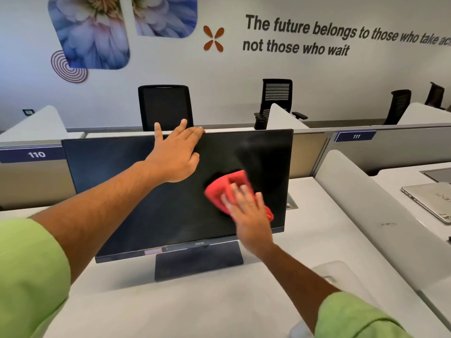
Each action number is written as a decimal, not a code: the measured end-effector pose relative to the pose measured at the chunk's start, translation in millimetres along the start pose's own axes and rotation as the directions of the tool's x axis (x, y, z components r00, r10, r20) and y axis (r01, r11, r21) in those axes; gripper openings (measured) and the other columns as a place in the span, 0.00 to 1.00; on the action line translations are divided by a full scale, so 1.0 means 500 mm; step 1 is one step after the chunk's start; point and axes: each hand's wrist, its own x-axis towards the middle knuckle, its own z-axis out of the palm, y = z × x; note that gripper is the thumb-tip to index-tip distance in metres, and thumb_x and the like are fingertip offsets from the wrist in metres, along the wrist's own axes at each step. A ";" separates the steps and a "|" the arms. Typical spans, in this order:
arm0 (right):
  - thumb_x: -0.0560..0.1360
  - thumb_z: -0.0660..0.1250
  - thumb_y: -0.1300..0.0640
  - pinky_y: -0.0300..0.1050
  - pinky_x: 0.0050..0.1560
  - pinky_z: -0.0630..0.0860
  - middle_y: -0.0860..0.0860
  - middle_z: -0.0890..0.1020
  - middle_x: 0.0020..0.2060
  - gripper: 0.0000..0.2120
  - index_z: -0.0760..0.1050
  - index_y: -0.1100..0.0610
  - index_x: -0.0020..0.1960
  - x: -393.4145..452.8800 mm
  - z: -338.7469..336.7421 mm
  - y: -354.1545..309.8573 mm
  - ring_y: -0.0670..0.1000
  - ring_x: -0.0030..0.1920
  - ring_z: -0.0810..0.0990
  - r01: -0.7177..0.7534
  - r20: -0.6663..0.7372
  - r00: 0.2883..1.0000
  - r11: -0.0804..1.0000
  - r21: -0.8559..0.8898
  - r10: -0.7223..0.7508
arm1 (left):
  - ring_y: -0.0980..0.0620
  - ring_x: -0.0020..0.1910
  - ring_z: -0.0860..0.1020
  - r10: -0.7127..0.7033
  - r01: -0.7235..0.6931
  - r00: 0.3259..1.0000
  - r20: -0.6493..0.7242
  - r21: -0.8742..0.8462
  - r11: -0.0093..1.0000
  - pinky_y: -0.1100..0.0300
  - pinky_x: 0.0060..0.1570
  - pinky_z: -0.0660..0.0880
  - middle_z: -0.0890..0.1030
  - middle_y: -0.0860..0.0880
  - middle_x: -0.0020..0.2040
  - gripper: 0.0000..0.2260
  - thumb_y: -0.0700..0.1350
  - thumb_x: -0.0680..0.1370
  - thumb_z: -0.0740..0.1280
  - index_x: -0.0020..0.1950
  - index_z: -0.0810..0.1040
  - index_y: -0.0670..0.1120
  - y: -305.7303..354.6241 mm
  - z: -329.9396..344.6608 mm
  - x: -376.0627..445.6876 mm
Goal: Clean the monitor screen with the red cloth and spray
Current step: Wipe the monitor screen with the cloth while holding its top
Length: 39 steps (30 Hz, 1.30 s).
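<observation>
Your green sleeves [29, 276] frame the white table [195, 301]. Your right hand [249, 211] presses the red cloth [227, 184] flat against the monitor screen [146, 191], fingers straight and slightly spread. Your left hand [175, 154] rests on the monitor's top edge, fingers apart and draped over it. A closed laptop [429, 201] lies right. Partition labels read 110 [36, 154] and 111 [356, 136]; the wall says "The future belongs to those who take".

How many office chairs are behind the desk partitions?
4. One chair sits directly behind the monitor, one right of it, and two at far right. Partitions may hide others.
</observation>
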 end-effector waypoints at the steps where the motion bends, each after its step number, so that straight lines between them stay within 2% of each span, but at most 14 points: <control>1: 0.82 0.63 0.61 0.67 0.81 0.53 0.50 0.50 0.86 0.37 0.51 0.46 0.85 0.006 -0.012 0.021 0.57 0.85 0.49 -0.146 -0.038 0.989 0.989 -0.011 0.146 | 0.48 0.81 0.44 0.000 0.000 1.000 0.006 0.003 1.000 0.26 0.71 0.36 0.56 0.52 0.82 0.28 0.48 0.81 0.56 0.81 0.53 0.51 0.000 -0.001 0.000; 4: 0.85 0.58 0.55 0.68 0.80 0.58 0.53 0.51 0.86 0.32 0.49 0.49 0.86 0.097 -0.065 0.078 0.57 0.85 0.48 -0.453 -0.121 0.879 0.887 0.091 0.461 | 0.48 0.81 0.43 -0.003 0.003 1.000 0.010 0.010 1.000 0.26 0.71 0.36 0.55 0.52 0.82 0.28 0.45 0.81 0.56 0.81 0.52 0.50 0.000 -0.003 0.003; 7: 0.86 0.57 0.56 0.65 0.82 0.56 0.54 0.50 0.86 0.32 0.48 0.50 0.86 0.204 -0.106 0.083 0.57 0.85 0.46 -0.510 -0.119 0.833 0.834 0.210 0.540 | 0.48 0.81 0.43 -0.005 0.005 1.000 0.005 0.007 1.000 0.26 0.71 0.36 0.55 0.52 0.82 0.29 0.44 0.81 0.56 0.81 0.52 0.50 -0.001 -0.002 0.001; 9: 0.84 0.58 0.56 0.63 0.83 0.53 0.53 0.47 0.86 0.33 0.49 0.49 0.86 0.234 -0.102 0.044 0.57 0.85 0.46 -0.437 -0.122 0.876 0.874 0.212 0.467 | 0.48 0.81 0.43 -0.009 0.009 1.000 0.001 0.008 1.000 0.27 0.71 0.36 0.55 0.52 0.82 0.30 0.44 0.80 0.56 0.82 0.52 0.50 -0.003 0.000 -0.001; 12: 0.81 0.61 0.60 0.63 0.83 0.51 0.49 0.45 0.86 0.37 0.50 0.46 0.85 0.192 -0.060 -0.033 0.55 0.85 0.44 -0.122 -0.073 0.988 0.978 0.169 0.135 | 0.49 0.81 0.43 -0.010 0.010 1.000 0.003 0.005 1.000 0.26 0.71 0.36 0.55 0.52 0.82 0.31 0.43 0.79 0.57 0.82 0.52 0.49 -0.002 0.000 0.000; 14: 0.78 0.65 0.65 0.63 0.83 0.53 0.47 0.47 0.86 0.42 0.50 0.46 0.86 0.122 -0.029 -0.059 0.54 0.85 0.45 0.072 0.004 0.997 0.988 0.133 -0.074 | 0.48 0.81 0.43 -0.008 0.008 1.000 0.010 -0.001 1.000 0.26 0.71 0.35 0.55 0.52 0.82 0.31 0.42 0.79 0.57 0.81 0.52 0.49 -0.001 -0.002 0.001; 16: 0.77 0.64 0.68 0.62 0.83 0.53 0.46 0.50 0.86 0.44 0.50 0.45 0.85 0.045 -0.006 -0.050 0.53 0.85 0.47 0.145 0.059 0.987 0.987 0.069 -0.150 | 0.48 0.81 0.43 -0.006 0.006 1.000 0.010 0.001 1.000 0.26 0.71 0.35 0.55 0.52 0.82 0.31 0.42 0.79 0.57 0.81 0.52 0.49 -0.002 -0.004 0.000; 19: 0.82 0.63 0.63 0.59 0.78 0.61 0.45 0.57 0.84 0.36 0.56 0.42 0.84 -0.022 -0.008 -0.010 0.52 0.84 0.55 -0.094 -0.017 0.995 0.995 -0.038 0.094 | 0.47 0.81 0.43 0.005 -0.005 1.000 0.006 0.006 1.000 0.26 0.70 0.36 0.55 0.51 0.82 0.30 0.41 0.80 0.56 0.81 0.52 0.49 -0.001 -0.005 -0.003; 22: 0.84 0.63 0.56 0.60 0.69 0.71 0.49 0.62 0.83 0.31 0.58 0.45 0.84 0.030 -0.049 0.039 0.57 0.80 0.64 -0.453 -0.136 0.886 0.890 -0.050 0.443 | 0.47 0.81 0.43 0.005 -0.005 1.000 -0.002 0.001 1.000 0.26 0.70 0.36 0.55 0.51 0.82 0.29 0.42 0.80 0.57 0.81 0.52 0.49 0.000 -0.004 -0.002; 26: 0.81 0.67 0.63 0.60 0.68 0.77 0.50 0.69 0.78 0.31 0.65 0.49 0.82 0.176 -0.119 0.073 0.58 0.75 0.68 -0.549 -0.238 0.787 0.823 0.148 0.569 | 0.48 0.81 0.42 0.000 0.000 1.000 -0.013 -0.011 1.000 0.26 0.70 0.35 0.56 0.51 0.82 0.30 0.41 0.80 0.57 0.81 0.53 0.49 0.000 0.000 -0.002; 31: 0.78 0.62 0.65 0.54 0.76 0.68 0.51 0.68 0.80 0.30 0.70 0.51 0.79 0.232 -0.110 -0.044 0.61 0.73 0.69 -0.227 -0.260 0.934 0.970 0.092 0.243 | 0.48 0.81 0.42 0.002 -0.003 1.000 -0.030 -0.009 1.000 0.26 0.70 0.34 0.56 0.52 0.82 0.31 0.41 0.79 0.57 0.81 0.52 0.49 -0.001 0.005 -0.005; 34: 0.81 0.58 0.66 0.53 0.72 0.70 0.49 0.67 0.80 0.29 0.67 0.49 0.81 0.131 -0.054 -0.131 0.59 0.74 0.69 -0.019 -0.165 0.986 0.996 0.082 0.032 | 0.48 0.81 0.41 0.003 -0.003 1.000 -0.029 -0.009 1.000 0.26 0.70 0.34 0.55 0.52 0.82 0.31 0.41 0.78 0.57 0.81 0.52 0.49 -0.003 0.005 -0.005; 37: 0.83 0.63 0.67 0.50 0.69 0.75 0.48 0.72 0.76 0.26 0.71 0.50 0.78 0.008 -0.012 -0.139 0.57 0.72 0.72 0.008 -0.089 0.996 0.993 0.121 0.002 | 0.49 0.81 0.40 0.004 -0.004 1.000 -0.023 -0.001 1.000 0.27 0.70 0.34 0.54 0.52 0.82 0.32 0.41 0.78 0.57 0.81 0.51 0.49 -0.003 0.003 -0.006; 39: 0.81 0.67 0.66 0.49 0.67 0.77 0.49 0.77 0.71 0.23 0.77 0.51 0.74 -0.038 -0.008 -0.106 0.57 0.67 0.75 -0.094 -0.097 0.989 0.985 0.144 0.108 | 0.49 0.81 0.40 0.005 -0.006 1.000 -0.019 -0.005 1.000 0.26 0.70 0.34 0.54 0.52 0.82 0.31 0.41 0.78 0.57 0.81 0.51 0.50 -0.001 0.003 -0.008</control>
